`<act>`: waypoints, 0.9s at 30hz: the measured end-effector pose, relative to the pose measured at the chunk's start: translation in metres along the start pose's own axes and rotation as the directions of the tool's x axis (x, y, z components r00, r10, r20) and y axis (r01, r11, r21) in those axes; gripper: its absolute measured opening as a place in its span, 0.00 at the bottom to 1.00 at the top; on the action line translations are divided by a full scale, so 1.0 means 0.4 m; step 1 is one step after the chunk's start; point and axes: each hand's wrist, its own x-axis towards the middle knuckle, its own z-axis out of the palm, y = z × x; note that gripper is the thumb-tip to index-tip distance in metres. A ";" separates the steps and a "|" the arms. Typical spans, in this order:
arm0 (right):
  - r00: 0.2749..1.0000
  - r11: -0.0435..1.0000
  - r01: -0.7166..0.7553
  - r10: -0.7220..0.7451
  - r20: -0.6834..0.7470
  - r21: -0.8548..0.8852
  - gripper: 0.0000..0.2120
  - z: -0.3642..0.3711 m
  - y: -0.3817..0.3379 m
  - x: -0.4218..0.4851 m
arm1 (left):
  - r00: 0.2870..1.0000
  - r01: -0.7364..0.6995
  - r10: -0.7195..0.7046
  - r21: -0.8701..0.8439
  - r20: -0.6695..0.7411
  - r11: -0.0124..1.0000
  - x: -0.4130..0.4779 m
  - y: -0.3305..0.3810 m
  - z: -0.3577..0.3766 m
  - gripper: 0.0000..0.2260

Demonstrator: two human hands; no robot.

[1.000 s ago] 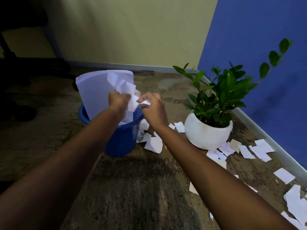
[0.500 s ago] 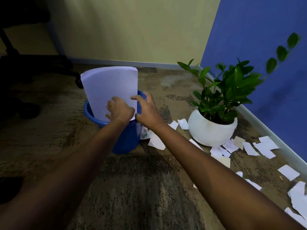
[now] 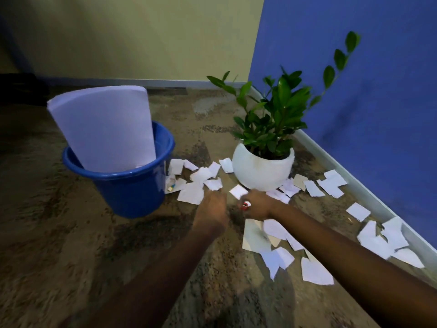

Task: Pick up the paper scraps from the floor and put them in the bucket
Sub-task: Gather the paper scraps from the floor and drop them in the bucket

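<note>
A blue bucket (image 3: 123,188) stands on the floor at the left, with large white sheets (image 3: 104,129) upright inside it. White paper scraps (image 3: 191,192) lie between the bucket and a plant pot, and more scraps (image 3: 279,256) lie under my right forearm. My left hand (image 3: 211,209) is low over the floor, fingers pointing at the scraps by the bucket, with nothing seen in it. My right hand (image 3: 259,205) is low beside it, near a square scrap (image 3: 238,191). A small red and white bit (image 3: 246,205) sits at its fingertips. Both hands are blurred.
A white round pot with a green plant (image 3: 263,171) stands right of the bucket, close to the blue wall (image 3: 354,91). More scraps (image 3: 331,185) trail along the skirting at the right. The floor is mottled brown carpet (image 3: 71,245).
Both hands have left the bucket rim and come down to the floor scraps on its right. The crumpled scraps they held are out of sight. The view has shifted right and down.
</note>
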 end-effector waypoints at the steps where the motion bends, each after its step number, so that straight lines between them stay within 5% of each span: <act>1: 0.998 0.999 -0.040 0.041 0.042 -0.016 0.18 0.023 0.041 -0.015 | 0.999 -0.018 0.018 0.007 0.029 1.000 -0.004 0.012 0.021 0.23; 9: 0.953 0.953 -0.280 0.261 0.153 0.119 0.42 0.192 0.225 -0.138 | 0.926 0.073 0.002 -0.184 0.378 0.980 -0.018 0.122 0.133 0.26; 13: 0.943 0.949 -0.306 0.291 0.162 0.071 0.48 0.252 0.213 -0.170 | 0.900 0.163 -0.027 -0.279 0.434 0.946 -0.020 0.159 0.172 0.21; 20: 0.946 0.963 -0.228 0.254 -0.200 0.141 0.23 0.327 0.183 -0.193 | 0.916 0.302 -0.144 -0.404 0.375 0.864 -0.014 0.155 0.207 0.22; 27: 0.943 0.899 -0.154 0.258 -0.211 0.411 0.14 0.283 0.187 -0.166 | 0.850 0.526 -0.337 -0.692 0.406 0.493 0.019 0.155 0.216 0.22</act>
